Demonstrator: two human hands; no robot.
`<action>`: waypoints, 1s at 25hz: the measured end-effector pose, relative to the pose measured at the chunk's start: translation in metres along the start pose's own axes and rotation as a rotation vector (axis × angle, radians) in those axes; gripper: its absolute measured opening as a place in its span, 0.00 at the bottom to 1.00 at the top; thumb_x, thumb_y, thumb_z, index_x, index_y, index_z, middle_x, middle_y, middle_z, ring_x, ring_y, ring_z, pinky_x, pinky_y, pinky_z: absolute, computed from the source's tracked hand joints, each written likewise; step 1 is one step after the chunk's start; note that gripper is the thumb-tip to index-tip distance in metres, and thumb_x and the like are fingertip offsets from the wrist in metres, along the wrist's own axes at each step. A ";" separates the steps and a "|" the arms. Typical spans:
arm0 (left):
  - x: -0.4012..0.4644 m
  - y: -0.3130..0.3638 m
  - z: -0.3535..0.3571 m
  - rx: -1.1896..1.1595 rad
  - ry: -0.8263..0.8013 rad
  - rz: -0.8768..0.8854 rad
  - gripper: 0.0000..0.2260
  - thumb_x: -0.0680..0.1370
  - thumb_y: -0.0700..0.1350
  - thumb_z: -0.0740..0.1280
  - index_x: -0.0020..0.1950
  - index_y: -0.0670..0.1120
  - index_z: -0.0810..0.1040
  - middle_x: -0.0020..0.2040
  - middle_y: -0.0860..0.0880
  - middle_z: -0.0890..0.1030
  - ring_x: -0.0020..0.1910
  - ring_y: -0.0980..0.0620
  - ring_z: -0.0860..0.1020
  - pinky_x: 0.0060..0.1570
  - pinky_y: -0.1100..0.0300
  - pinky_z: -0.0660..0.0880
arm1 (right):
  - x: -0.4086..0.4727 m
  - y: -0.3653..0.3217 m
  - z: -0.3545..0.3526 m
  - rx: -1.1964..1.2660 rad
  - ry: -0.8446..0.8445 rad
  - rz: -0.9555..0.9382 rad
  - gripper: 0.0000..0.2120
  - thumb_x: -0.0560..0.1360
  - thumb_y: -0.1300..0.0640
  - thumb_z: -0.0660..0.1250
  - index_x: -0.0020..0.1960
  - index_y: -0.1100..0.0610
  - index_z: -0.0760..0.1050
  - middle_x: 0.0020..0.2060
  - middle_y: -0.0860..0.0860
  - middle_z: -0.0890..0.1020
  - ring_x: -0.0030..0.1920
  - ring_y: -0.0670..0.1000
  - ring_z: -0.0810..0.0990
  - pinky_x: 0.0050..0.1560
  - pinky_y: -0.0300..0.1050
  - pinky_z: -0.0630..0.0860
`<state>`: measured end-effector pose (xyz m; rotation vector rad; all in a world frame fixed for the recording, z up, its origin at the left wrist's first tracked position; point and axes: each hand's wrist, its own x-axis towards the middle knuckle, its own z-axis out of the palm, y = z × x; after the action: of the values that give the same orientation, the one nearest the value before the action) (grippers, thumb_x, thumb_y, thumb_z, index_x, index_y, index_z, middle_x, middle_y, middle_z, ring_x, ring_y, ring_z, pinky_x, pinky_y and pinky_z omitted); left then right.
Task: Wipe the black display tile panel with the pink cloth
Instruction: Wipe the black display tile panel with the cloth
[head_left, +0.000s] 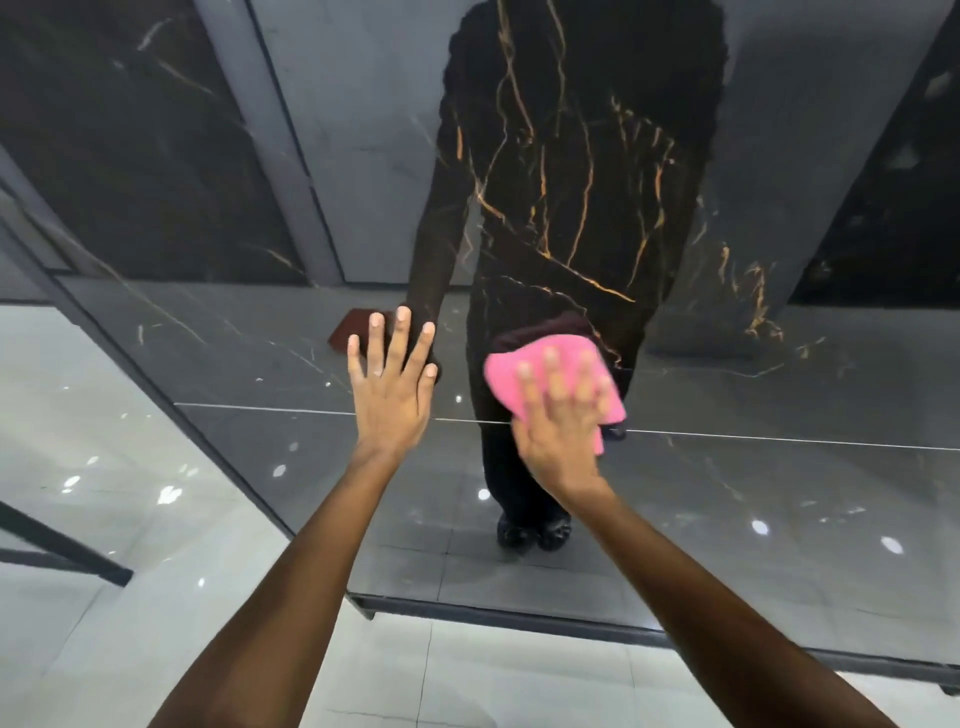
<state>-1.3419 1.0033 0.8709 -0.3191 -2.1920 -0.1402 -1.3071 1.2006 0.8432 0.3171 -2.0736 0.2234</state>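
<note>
The black display tile panel (571, 171) stands upright in front of the person, glossy and dark, veined with thin gold-orange and pale lines. Its polish mirrors the room: a dark reflected figure fills the middle of it, and pale ceiling lights show as bright specks lower down. A thin horizontal seam (779, 439) crosses the panel at about hand height, and a dark frame edge (519, 618) runs along its bottom above the pale, shiny floor (467, 675).

The pink cloth (501, 371) lies flat against the panel just right of centre, straddling the seam, bunched a little at its left corner and hanging lower at its right edge.

Both bare forearms reach up and forward from the lower corners. The right hand (558, 415) is pressed palm-first onto the cloth — its outline is blurred — with the fingers (556, 374) stretched out and slightly spread over the pink fabric, pinning it to the surface rather than gripping it. The left hand (392, 384) is set flat on the bare panel just beside the cloth, apart from it, fingers splayed wide and holding nothing; its fingertips meet their own dark reflection on the tile
</note>
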 end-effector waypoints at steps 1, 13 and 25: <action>-0.001 -0.006 -0.004 0.004 -0.017 -0.005 0.22 0.84 0.51 0.46 0.78 0.53 0.51 0.78 0.54 0.39 0.77 0.53 0.38 0.73 0.49 0.39 | 0.009 -0.017 0.004 -0.041 -0.052 -0.138 0.44 0.71 0.56 0.68 0.78 0.52 0.45 0.77 0.51 0.41 0.76 0.60 0.40 0.68 0.64 0.51; -0.019 -0.243 -0.047 0.122 -0.015 -0.328 0.23 0.83 0.47 0.51 0.76 0.41 0.58 0.77 0.42 0.56 0.76 0.42 0.51 0.73 0.55 0.34 | 0.019 -0.105 0.050 0.041 0.035 0.141 0.36 0.76 0.47 0.57 0.77 0.50 0.41 0.77 0.50 0.38 0.76 0.58 0.37 0.72 0.60 0.42; -0.020 -0.308 0.000 0.035 0.231 0.159 0.20 0.84 0.51 0.46 0.74 0.48 0.59 0.79 0.54 0.42 0.77 0.52 0.42 0.73 0.46 0.41 | 0.041 -0.184 0.070 0.029 0.101 0.469 0.35 0.77 0.48 0.57 0.77 0.45 0.39 0.76 0.43 0.37 0.75 0.62 0.42 0.73 0.52 0.41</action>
<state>-1.4157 0.7040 0.8595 -0.4339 -1.9309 -0.0477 -1.3264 1.0007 0.8491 -0.1676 -2.0203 0.5397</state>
